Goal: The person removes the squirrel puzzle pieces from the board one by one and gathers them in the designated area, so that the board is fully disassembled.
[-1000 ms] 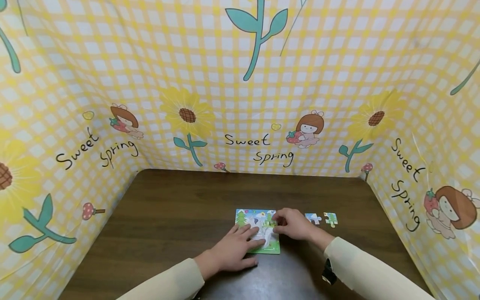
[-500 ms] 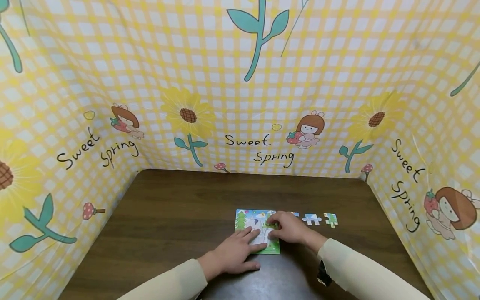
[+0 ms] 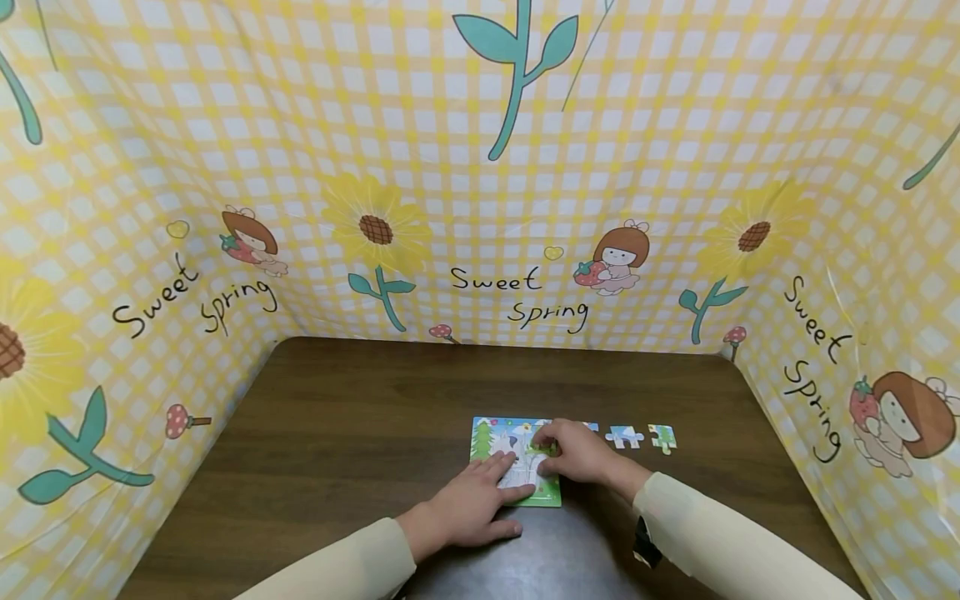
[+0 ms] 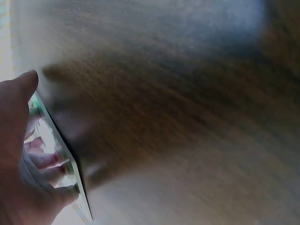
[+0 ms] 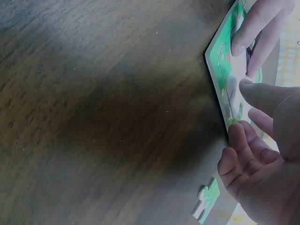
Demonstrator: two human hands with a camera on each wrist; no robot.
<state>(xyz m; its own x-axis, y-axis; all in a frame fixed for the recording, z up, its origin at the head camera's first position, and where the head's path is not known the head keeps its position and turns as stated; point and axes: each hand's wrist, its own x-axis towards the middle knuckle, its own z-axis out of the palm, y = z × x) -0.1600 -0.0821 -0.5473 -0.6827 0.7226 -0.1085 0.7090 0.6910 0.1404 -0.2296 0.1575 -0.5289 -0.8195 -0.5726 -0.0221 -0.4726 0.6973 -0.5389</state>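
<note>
A puzzle board [image 3: 482, 435] with a blue and green border and a picture of trees and a pale animal lies flat on the table. My left hand [image 3: 467, 502] rests on its lower left part, fingers spread over the picture and thumb off the near edge. At the board's right side, my right hand [image 3: 583, 454] pinches a puzzle piece [image 5: 236, 120] with green on it, mostly covered by the fingers, right at the board's surface. In the right wrist view the left hand's fingers [image 5: 255, 26] press on the board close by.
Several loose puzzle pieces lie right of the board: a blue and white piece [image 3: 624, 437], a green piece [image 3: 662, 439], and another partly behind the right hand. The brown wooden table [image 3: 360, 400] is enclosed by a yellow checked cloth [image 3: 480, 208].
My right hand has moved a little left over the board with the puzzle piece, uncovering more of the loose pieces. My left hand has shifted slightly right and down.
</note>
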